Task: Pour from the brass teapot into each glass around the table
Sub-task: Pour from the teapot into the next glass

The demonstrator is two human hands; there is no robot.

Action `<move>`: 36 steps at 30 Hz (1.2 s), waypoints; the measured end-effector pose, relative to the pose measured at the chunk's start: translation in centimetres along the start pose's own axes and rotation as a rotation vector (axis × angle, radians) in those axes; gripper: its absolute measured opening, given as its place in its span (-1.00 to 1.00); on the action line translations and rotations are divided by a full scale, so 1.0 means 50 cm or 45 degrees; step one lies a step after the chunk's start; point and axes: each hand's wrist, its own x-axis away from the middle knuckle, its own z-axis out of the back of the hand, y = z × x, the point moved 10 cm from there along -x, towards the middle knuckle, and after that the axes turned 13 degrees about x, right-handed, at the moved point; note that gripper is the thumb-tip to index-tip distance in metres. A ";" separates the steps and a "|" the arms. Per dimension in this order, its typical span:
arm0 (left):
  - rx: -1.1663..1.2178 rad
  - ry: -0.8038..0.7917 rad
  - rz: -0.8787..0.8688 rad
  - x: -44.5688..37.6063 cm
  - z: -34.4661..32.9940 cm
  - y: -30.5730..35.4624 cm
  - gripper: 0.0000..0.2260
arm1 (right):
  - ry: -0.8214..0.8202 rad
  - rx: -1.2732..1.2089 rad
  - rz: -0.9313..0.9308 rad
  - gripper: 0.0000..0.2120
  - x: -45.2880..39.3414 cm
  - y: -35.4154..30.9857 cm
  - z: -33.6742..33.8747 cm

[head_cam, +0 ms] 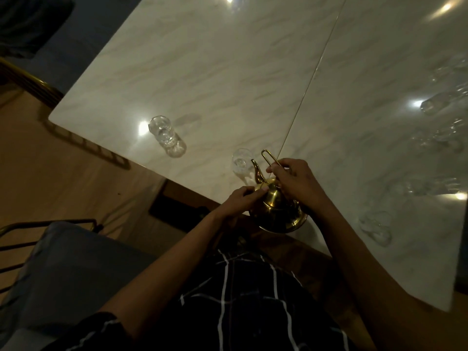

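At the far left a grey-cushioned chair point(63, 269) stands beside the marble bench point(228, 59). Near the bench's left edge an upright clear glass point(163, 131) holds a little liquid. A second glass point(241, 162) stands further right, just beside the spout of the brass teapot point(276, 209), which is tilted toward it at the near edge. The left hand point(240, 198) presses its fingertips against the teapot's lid and shoulder, its grip narrow and resting rather than wrapped. The right hand point(296, 181) is closed round the wire handle point(268, 158). More glasses point(376, 228), blurred, lie further right.
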 end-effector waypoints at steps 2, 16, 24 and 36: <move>-0.027 0.022 -0.002 -0.006 0.002 -0.003 -0.20 | -0.007 0.006 -0.016 -0.81 -0.005 0.006 -0.003; -0.045 -0.006 -0.015 -0.018 -0.006 -0.004 -0.49 | 0.015 0.020 0.016 -0.80 -0.007 0.010 0.003; -0.040 -0.016 -0.009 -0.013 -0.007 0.001 -0.59 | 0.010 0.037 0.040 -0.79 -0.003 0.004 0.003; -0.073 -0.025 -0.020 -0.019 -0.003 -0.001 -0.49 | 0.022 0.014 0.036 -0.79 -0.008 0.008 -0.001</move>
